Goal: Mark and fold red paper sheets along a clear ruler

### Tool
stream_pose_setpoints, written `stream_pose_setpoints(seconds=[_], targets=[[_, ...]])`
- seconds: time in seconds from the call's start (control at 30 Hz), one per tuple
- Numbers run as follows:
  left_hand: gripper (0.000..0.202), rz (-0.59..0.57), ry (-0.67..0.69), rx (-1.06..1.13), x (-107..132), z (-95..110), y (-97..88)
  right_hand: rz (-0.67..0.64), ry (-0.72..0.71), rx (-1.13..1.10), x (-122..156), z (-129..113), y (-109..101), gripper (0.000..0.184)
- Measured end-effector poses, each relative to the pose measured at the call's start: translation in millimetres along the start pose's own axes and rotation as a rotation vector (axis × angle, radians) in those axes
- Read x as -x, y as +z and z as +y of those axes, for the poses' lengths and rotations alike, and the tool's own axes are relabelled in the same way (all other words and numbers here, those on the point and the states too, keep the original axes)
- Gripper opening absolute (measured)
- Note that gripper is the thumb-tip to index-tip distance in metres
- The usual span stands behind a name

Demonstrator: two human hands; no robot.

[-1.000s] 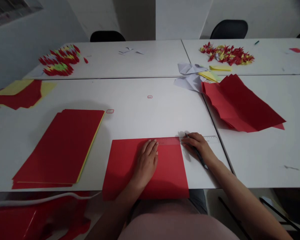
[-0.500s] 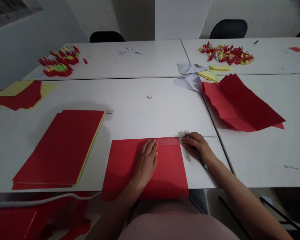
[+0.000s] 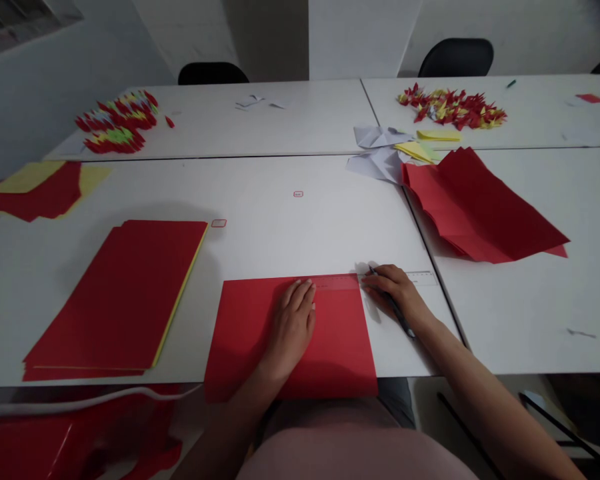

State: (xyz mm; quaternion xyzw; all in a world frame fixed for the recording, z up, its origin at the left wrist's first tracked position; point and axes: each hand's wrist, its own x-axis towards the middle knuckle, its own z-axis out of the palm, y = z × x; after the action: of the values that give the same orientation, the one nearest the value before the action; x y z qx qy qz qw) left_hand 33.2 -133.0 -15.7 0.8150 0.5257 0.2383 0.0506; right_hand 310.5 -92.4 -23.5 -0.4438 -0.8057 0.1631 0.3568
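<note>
Pressing flat, the left hand (image 3: 293, 327) lies open, fingers slightly apart, on a red sheet (image 3: 337, 347), apparently to stop it sliding. The sheet sits straight in front of the person, its near end hanging a little over the edge of the white table (image 3: 280, 230). A clear ruler (image 3: 420, 279) lies across the sheet's far end and runs out past its right side, seemingly lined up along that end. The right hand (image 3: 395, 290) is closed around a dark pen (image 3: 403, 325), its tip just by the ruler's edge, and sits against the ruler, likely steadying it. A stack of red paper (image 3: 115, 300) with yellow edges lies to the left. Loose folded red paper (image 3: 480, 207) lies to the right, near white scraps (image 3: 377, 163) and yellow paper (image 3: 437, 135). Small folded paper shapes (image 3: 453, 108) are heaped farther off.
</note>
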Motion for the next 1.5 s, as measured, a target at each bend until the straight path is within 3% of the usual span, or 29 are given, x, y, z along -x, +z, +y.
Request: stream_pose_setpoints(seconds=[1.07, 1.5], targets=[[0.045, -0.05, 0.001, -0.029, -1.3, 1.9, -3.1, 0.01, -0.058, 0.07, 0.3, 2.8, 0.3, 0.022], [0.047, -0.062, -0.004, -0.012, -1.4, 1.7, -3.8, -0.02, 0.019, 0.021, -2.5, -2.5, -2.6, 0.021]])
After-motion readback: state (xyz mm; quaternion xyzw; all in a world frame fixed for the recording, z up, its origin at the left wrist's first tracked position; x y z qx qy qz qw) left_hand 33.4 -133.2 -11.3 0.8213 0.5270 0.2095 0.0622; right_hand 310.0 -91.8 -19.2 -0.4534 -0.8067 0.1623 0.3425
